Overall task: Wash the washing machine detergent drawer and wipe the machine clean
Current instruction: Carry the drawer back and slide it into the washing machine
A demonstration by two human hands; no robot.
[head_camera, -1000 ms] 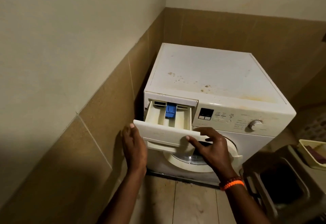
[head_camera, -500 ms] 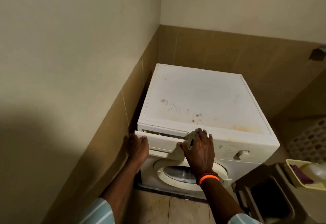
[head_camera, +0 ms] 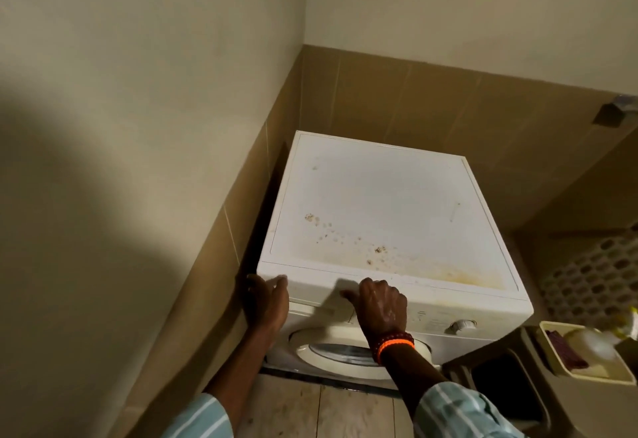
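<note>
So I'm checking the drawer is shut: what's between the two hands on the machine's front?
In the head view, only the white drawer front lies between the left hand and right hand, apparently pushed in flush.

Floor (head_camera: 348, 413): pale planks, showing at bottom centre of the frame. Washing machine (head_camera: 379, 209) is sitting directly on it, tucked into the tiled corner. Dark bin (head_camera: 500, 389) is standing on it at lower right, just beside the machine.

There is just one camera, worn on the person's head. It looks forward and down into a room corner, from close above the washing machine (head_camera: 386, 209). The machine's top fills the middle, and both arms reach in from below.
</note>
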